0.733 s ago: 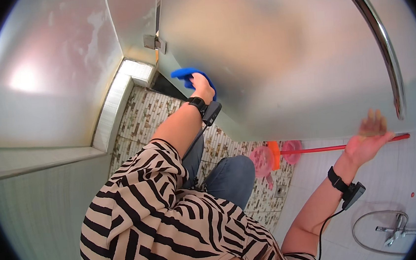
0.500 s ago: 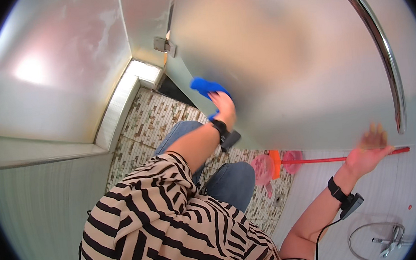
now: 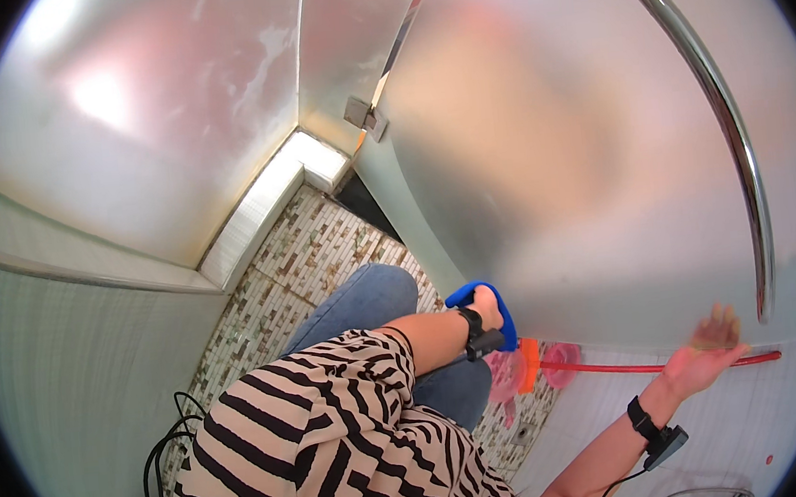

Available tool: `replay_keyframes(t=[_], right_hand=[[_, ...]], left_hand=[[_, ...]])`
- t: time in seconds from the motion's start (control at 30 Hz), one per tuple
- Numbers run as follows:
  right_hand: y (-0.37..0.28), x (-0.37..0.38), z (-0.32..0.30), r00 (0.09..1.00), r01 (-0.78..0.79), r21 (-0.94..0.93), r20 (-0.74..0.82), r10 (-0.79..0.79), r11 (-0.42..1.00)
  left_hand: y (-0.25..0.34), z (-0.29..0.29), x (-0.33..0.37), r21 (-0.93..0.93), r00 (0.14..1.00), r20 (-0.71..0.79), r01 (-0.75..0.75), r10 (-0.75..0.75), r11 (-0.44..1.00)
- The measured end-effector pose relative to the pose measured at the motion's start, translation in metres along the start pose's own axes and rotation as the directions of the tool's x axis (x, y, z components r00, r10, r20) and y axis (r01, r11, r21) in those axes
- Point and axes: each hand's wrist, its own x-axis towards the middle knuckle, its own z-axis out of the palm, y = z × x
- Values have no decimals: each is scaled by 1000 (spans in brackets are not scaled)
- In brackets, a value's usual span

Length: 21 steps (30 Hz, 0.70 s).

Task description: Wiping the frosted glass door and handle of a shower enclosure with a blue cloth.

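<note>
My left hand presses a blue cloth against the lower part of a frosted glass door. Most of its fingers are hidden by the cloth and wrist. On the right, my right hand grips the door's lower edge; its fingers show blurred through the glass, with the thumb on the near side. Just above that hand ends a long curved chrome handle on the door. Both wrists wear black straps with small devices.
Below the door lie a red pole, an orange piece and pink plastic items on the mosaic tile floor. A metal hinge joins the glass near a white ledge. A chrome hose shows at lower right.
My left hand has moved the blue cloth down the glass toward its bottom edge. The right hand keeps its hold on the door. The whole view has shifted slightly.
</note>
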Motion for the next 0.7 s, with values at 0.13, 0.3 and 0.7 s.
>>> replay_keyframes(t=[0.13, 0.3, 0.7], right_hand=[[0, -4, 9, 999, 7, -7, -32, -8, 1000], [1, -4, 8, 998, 10, -17, -56, -11, 1000], [4, -1, 7, 997, 42, -61, -59, -45, 997]], left_hand=[[91, 5, 23, -2, 977, -72, -204, 203, 979], [254, 25, 51, 25, 888, -176, -427, 425, 904], [314, 25, 44, 188, 475, -90, -855, 876, 483]])
